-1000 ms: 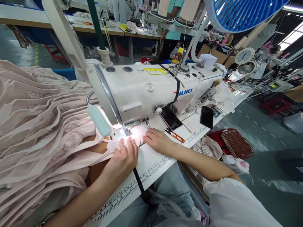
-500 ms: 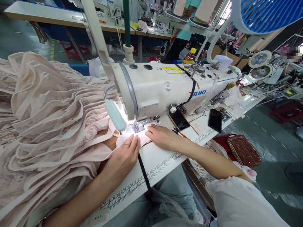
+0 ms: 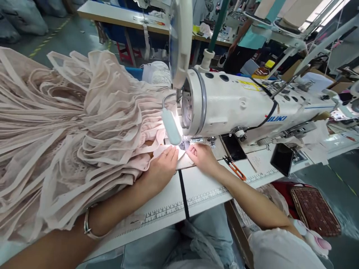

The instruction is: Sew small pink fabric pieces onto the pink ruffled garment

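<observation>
A white sewing machine (image 3: 224, 104) stands on the white table, its small lamp (image 3: 171, 127) lighting the needle area. My left hand (image 3: 162, 168) lies with its fingers together and stretched flat on a pale pink fabric piece (image 3: 159, 151) just left of the presser foot. To the right of the foot, my right hand (image 3: 203, 158) pinches the edge of the same fabric between thumb and fingers. A big heap of pale pink garments (image 3: 106, 112) fills the left side, close against my left forearm.
Orange-handled snips (image 3: 237, 170), a phone (image 3: 233, 147) and a second dark phone (image 3: 282, 158) lie right of my right hand. A ruler strip (image 3: 162, 213) runs along the table's front edge. Behind the machine stand a bottle (image 3: 263, 70) and a person (image 3: 244, 45).
The view has shifted left. My right hand has gone from lying over the fabric to pinching its edge. The snips now show fully, and the machine's end cover appears swung open.
</observation>
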Demonstrator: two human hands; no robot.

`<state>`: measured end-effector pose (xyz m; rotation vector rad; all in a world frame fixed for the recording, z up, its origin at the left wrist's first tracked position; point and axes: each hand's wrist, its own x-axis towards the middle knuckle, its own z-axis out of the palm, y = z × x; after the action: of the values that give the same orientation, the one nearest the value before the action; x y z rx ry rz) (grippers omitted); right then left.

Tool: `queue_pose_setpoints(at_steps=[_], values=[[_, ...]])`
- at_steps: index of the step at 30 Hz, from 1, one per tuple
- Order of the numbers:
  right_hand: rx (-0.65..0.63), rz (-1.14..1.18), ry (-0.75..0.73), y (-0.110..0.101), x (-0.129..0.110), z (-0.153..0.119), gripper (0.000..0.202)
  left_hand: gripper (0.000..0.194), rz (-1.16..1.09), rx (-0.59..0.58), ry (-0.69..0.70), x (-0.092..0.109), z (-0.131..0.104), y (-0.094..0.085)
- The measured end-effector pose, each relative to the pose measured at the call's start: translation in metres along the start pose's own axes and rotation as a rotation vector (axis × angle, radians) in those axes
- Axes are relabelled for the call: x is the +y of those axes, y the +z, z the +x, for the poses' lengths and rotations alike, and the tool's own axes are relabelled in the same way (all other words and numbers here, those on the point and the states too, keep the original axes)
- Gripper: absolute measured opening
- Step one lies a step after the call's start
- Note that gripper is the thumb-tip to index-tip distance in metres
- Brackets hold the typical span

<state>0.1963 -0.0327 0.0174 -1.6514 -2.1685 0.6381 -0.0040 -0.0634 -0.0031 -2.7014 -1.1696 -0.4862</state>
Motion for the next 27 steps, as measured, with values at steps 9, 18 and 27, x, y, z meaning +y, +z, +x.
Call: queue_pose_setpoints(at_steps=[9, 18, 27], values=[[0.078, 0.065, 0.034, 0.000, 0.001, -0.003, 0.016, 0.045, 0.111, 0.011, 0.149, 0.029, -0.002, -0.006], [0.071, 0.046, 0.042, 0.002, 0.001, -0.003, 0.017, 0.043, 0.156, 0.029, 0.161, 0.024, 0.000, 0.002], [0.100, -0.068, -0.438, -0.004, 0.017, -0.019, 0.021, 0.033, -0.015, 0.106, 0.095, 0.017, 0.004, 0.000]])
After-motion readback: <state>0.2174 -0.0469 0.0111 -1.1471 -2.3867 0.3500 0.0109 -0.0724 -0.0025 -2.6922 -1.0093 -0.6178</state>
